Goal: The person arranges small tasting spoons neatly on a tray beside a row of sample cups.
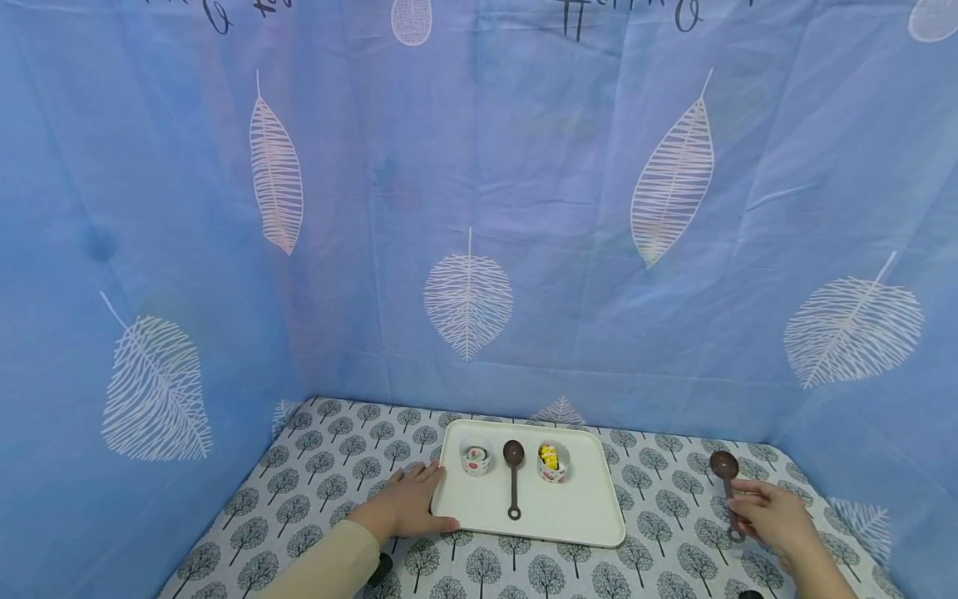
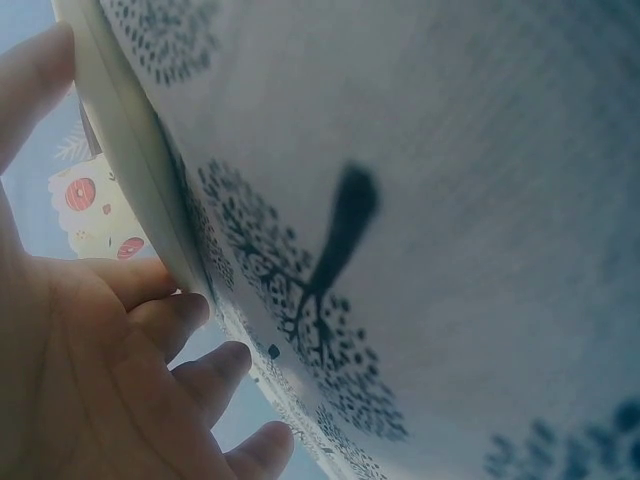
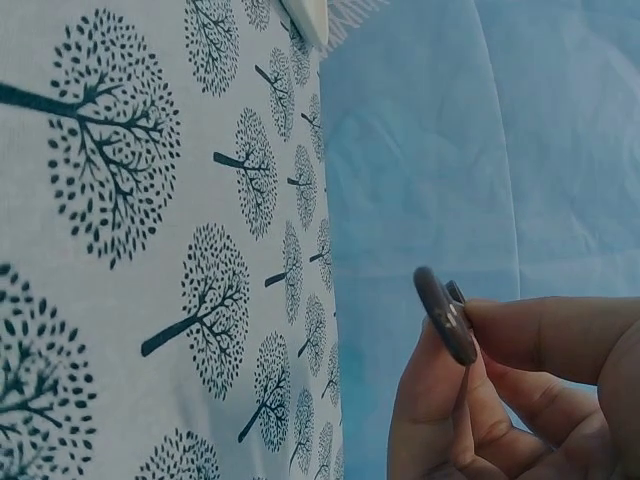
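At the right of the head view my right hand (image 1: 774, 517) pinches the handle of a brown spoon (image 1: 723, 466), its round bowl pointing away from me. The ring end of the spoon handle (image 3: 445, 315) shows between thumb and fingers in the right wrist view. My left hand (image 1: 410, 501) touches the left edge of a cream tray (image 1: 539, 516), thumb at its front corner and fingers spread. On the tray lie a second brown spoon (image 1: 513, 478), a patterned paper cup (image 1: 476, 460) at left and another paper cup (image 1: 552, 466) with yellow pieces inside.
A tree-print cloth (image 1: 666, 532) covers the table. Blue curtains (image 1: 569, 316) with white leaf prints stand behind it and at both sides. A small black object (image 1: 381, 570) lies by the left forearm, and another (image 1: 750, 595) at the bottom edge on the right.
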`<state>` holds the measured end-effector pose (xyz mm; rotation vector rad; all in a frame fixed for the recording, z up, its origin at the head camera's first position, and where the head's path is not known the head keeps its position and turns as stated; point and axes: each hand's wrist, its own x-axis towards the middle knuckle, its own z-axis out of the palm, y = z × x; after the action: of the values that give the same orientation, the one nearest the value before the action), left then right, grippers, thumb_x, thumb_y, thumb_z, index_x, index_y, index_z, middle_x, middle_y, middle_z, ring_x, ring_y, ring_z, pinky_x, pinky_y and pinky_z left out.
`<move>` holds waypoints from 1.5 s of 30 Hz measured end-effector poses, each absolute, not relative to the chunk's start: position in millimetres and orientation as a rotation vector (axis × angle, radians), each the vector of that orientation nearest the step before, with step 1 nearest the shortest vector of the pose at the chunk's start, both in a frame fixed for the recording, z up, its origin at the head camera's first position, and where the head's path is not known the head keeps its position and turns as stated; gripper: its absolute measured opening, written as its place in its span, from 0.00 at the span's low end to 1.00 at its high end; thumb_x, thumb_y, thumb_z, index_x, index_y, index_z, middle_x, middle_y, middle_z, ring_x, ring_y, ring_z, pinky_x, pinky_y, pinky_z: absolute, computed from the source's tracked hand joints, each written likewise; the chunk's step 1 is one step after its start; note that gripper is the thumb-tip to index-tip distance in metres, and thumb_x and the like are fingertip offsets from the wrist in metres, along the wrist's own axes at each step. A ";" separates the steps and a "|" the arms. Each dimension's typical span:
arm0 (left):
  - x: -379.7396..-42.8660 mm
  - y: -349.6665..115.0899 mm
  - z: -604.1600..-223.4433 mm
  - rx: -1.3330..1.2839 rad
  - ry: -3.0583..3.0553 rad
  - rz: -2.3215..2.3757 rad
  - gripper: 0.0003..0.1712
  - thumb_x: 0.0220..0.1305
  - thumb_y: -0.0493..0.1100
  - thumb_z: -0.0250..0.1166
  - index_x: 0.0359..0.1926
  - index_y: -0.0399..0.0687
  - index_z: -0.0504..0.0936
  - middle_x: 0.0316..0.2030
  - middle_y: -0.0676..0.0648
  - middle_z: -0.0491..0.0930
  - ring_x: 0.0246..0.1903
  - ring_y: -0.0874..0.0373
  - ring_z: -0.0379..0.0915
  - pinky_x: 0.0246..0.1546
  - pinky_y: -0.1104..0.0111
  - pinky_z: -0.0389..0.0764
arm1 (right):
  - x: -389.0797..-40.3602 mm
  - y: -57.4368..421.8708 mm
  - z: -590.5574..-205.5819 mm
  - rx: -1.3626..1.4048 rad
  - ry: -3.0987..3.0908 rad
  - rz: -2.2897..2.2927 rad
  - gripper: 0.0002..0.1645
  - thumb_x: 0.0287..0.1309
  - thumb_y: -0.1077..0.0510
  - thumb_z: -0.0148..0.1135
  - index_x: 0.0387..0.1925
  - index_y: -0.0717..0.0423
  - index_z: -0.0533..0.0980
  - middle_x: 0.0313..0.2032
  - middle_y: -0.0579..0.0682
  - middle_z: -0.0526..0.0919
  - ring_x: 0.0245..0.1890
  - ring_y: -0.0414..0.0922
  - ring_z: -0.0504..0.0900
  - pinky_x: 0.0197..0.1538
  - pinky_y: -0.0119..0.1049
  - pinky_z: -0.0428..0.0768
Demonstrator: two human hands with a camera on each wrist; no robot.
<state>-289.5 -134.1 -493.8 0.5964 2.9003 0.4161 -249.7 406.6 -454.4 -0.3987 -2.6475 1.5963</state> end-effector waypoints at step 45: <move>-287.9 -134.6 -490.8 0.604 2.891 0.436 0.61 0.56 0.76 0.63 0.75 0.39 0.60 0.75 0.39 0.58 0.73 0.37 0.53 0.71 0.39 0.53 | -244.7 363.0 -447.3 -0.305 -2.659 1.553 0.31 0.67 0.65 0.61 0.66 0.76 0.64 0.39 0.55 0.83 0.30 0.42 0.83 0.35 0.37 0.86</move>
<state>-287.9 -134.6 -490.8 0.6037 2.8910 0.4362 -244.7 363.0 -447.3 -0.3053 -2.6587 1.5530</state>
